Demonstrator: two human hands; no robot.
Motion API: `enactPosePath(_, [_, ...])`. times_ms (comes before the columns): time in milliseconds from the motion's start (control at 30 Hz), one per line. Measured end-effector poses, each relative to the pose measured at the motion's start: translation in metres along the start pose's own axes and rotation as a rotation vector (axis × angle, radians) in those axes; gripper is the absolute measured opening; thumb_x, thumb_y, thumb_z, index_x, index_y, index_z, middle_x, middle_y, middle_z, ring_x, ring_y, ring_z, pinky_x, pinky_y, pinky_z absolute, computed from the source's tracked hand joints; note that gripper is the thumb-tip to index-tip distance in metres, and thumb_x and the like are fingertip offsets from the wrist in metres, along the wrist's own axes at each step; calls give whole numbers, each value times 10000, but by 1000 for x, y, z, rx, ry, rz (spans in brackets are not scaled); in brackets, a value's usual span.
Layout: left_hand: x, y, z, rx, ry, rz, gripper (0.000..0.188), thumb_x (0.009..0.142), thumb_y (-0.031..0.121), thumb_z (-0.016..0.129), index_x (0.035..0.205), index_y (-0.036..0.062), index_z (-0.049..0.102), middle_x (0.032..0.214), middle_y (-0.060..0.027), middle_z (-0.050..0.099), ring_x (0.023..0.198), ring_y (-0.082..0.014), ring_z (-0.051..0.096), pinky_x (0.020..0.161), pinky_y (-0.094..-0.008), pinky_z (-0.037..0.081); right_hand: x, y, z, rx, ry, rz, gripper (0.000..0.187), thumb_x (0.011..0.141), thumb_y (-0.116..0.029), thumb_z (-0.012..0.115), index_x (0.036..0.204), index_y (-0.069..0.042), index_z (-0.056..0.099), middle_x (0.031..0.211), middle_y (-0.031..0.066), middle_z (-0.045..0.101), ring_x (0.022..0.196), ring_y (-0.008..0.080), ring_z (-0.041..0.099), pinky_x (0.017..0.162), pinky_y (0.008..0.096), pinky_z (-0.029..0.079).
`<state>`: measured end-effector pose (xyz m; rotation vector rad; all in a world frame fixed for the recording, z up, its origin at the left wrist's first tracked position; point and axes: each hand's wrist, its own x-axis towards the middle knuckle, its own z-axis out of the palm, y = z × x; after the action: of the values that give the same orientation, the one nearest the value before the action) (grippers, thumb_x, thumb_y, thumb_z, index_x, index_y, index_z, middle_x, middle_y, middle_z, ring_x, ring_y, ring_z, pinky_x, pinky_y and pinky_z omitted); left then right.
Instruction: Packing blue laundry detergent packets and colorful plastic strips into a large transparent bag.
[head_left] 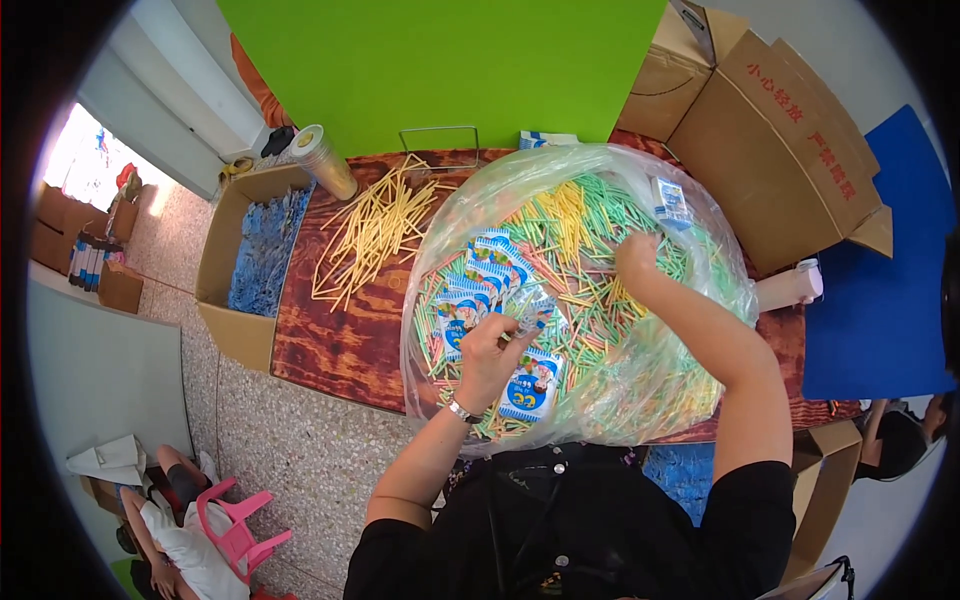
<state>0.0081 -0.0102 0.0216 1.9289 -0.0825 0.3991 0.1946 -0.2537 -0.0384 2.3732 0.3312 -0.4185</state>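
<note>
A small clear-and-blue plastic packet [533, 308] is pinched between the thumb and fingers of my left hand [487, 362]. My right hand [636, 260] reaches down to the thin green, yellow and pink sticks [570, 225]; its fingertips are blurred, so whether they grip any is unclear. These sticks fill a large, open clear plastic bag [415, 340] on the table. Several flat blue-and-white packets [532, 385] lie on top of the sticks, around and behind my left hand.
Loose yellow sticks [375, 235] lie on the red-brown table [330, 350]. A tall clear cup [325, 165] stands left, beside a carton [235, 335] of blue packets. Further cardboard boxes [760, 150] stand back right. A pale cylinder [790, 288] lies at the right, and a seated person [185, 545] is lower left.
</note>
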Motion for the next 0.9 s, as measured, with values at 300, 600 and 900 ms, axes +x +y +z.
enactPosePath(300, [1, -6, -8, 130, 58, 190, 255, 722, 54, 813, 809, 12, 578, 694, -61, 536, 575, -147, 522, 508, -276, 409, -42, 67, -36, 158, 181, -210, 264, 914, -193, 546, 1148, -138, 653, 934, 103, 690, 919, 299, 668, 745, 404, 531])
enactPosePath(600, [12, 2, -9, 154, 30, 244, 242, 703, 35, 805, 816, 20, 592, 704, -73, 576, 593, -171, 563, 523, -290, 442, -120, 98, -141, 896, 86, -908, 238, 964, -281, 538, 972, -45, 513, 810, 172, 596, 786, 376, 599, 675, 459, 449])
enactPosePath(900, [14, 13, -18, 63, -19, 160, 388, 693, -15, 769, 1057, 29, 642, 760, -70, 609, 643, -165, 609, 576, -270, 508, -130, 76, -175, 769, 134, -1124, 197, 913, -218, 597, 961, -37, 534, 808, 193, 612, 816, 399, 606, 708, 489, 460])
